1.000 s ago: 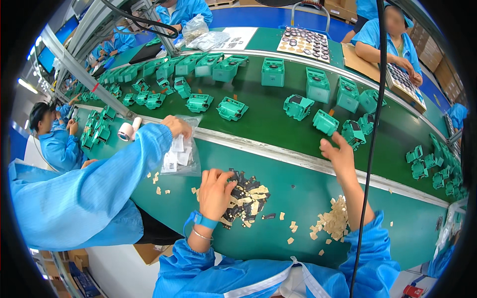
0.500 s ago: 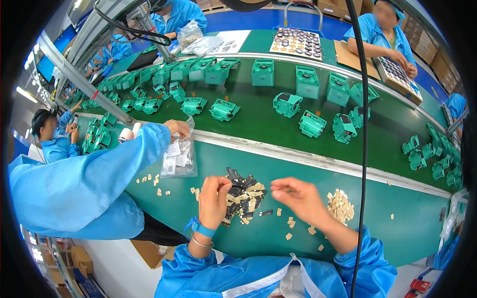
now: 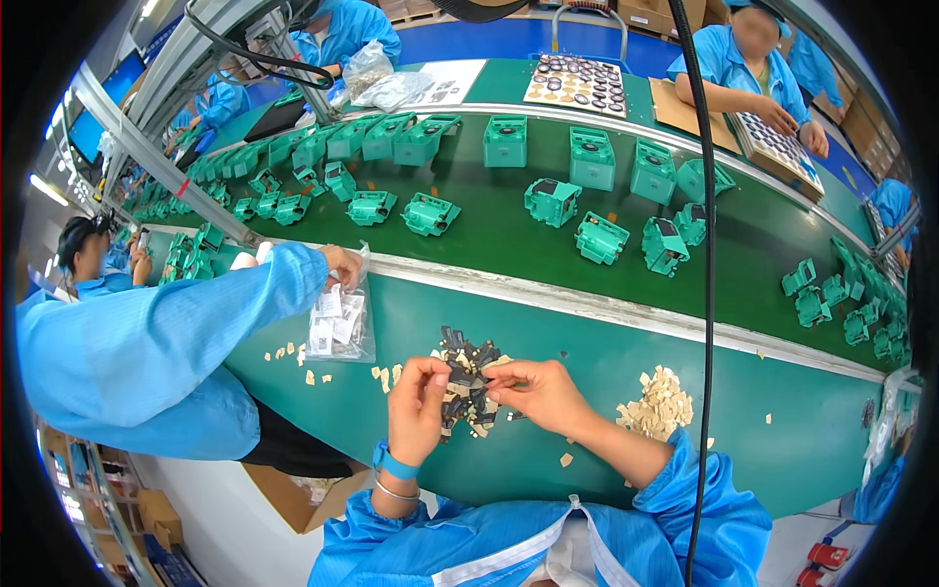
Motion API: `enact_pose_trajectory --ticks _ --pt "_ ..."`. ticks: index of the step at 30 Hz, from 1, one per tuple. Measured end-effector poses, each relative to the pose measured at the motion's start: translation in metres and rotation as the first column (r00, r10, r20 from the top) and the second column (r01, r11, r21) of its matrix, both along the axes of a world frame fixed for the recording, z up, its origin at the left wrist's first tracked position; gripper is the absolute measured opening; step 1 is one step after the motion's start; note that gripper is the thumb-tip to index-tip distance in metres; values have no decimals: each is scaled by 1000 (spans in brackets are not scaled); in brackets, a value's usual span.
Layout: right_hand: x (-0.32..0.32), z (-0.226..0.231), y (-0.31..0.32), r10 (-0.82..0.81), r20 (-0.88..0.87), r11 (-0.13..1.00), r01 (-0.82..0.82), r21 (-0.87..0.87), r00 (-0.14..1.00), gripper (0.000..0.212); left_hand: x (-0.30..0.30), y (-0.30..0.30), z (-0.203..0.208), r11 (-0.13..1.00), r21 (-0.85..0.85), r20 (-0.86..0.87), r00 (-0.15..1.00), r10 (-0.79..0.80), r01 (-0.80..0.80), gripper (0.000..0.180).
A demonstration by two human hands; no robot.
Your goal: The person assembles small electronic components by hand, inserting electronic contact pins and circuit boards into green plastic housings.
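Observation:
My left hand (image 3: 419, 403) is closed in a pinch above the pile of small black parts (image 3: 458, 342) mixed with beige pieces. A small black part (image 3: 464, 378) shows at its fingertips, hard to separate from the pile behind. From the right, my right hand (image 3: 540, 393) has its thumb and fingertips pressed together close to the left ones. What it pinches is too small to make out. A heap of beige flat pieces (image 3: 657, 403) lies beside my right forearm. Left of the pile, a few loose beige pieces (image 3: 386, 377) are scattered on the green table (image 3: 509, 470).
At left, a co-worker's hand (image 3: 342, 264) touches a clear plastic bag (image 3: 342, 328) of small packets. Beyond the metal rail (image 3: 548, 308), green housings (image 3: 602, 238) stand on the belt. A black cable (image 3: 708, 293) hangs down right of my hands.
My right hand has moved left to the left hand's fingertips and its spread fingers have closed. The left hand stays pinched over the pile. The whole view has shifted slightly.

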State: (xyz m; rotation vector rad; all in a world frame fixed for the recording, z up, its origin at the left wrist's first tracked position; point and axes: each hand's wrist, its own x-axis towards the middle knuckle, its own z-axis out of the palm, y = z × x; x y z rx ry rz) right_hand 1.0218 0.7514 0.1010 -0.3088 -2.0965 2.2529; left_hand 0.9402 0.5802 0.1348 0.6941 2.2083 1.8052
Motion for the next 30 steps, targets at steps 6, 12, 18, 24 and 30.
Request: enact_pose_trajectory --ticks 6,12,18,24,30 --pt "13 37 9 153 245 907 -235 350 957 41 6 -3 4 994 60 196 976 -97 87 13" --pt "27 41 14 79 -593 720 365 590 801 28 27 12 21 962 127 356 894 -273 243 22" --pt "53 52 25 -6 117 956 40 -291 993 15 42 30 28 958 -287 -688 696 -206 0 37" --pt "82 59 30 -37 134 960 72 -269 990 14 53 47 31 965 -237 -818 512 -261 113 27" --pt "100 57 38 -237 -305 953 282 111 922 16 72 60 40 923 -170 -625 686 -371 345 19"
